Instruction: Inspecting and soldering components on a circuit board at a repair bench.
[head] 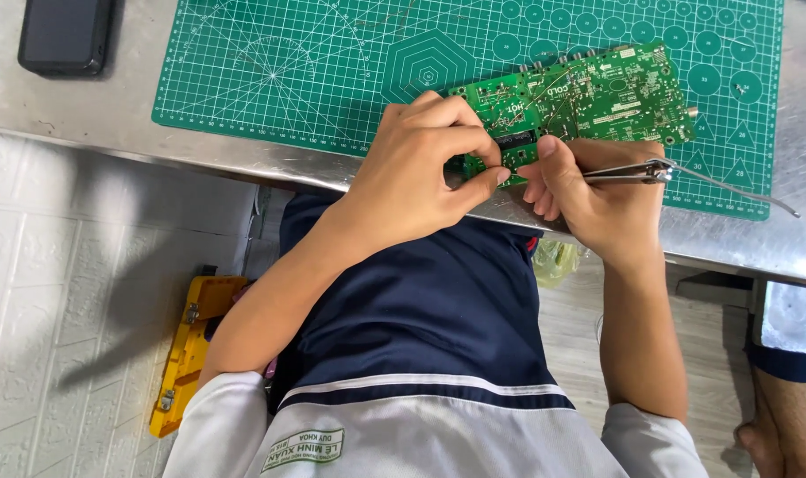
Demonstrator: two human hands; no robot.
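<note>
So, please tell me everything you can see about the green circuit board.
The green circuit board is a flat rectangle with many small components and white markings, plus round connectors along its far edge and right end. It lies flat, slightly tilted, on the green cutting mat. The left hand pinches its near-left corner; the right hand, holding metal tweezers, rests at its near edge.

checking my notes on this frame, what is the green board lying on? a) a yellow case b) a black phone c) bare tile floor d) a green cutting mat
d: the board lies on the green mat, with both hands at its near edge.
</note>
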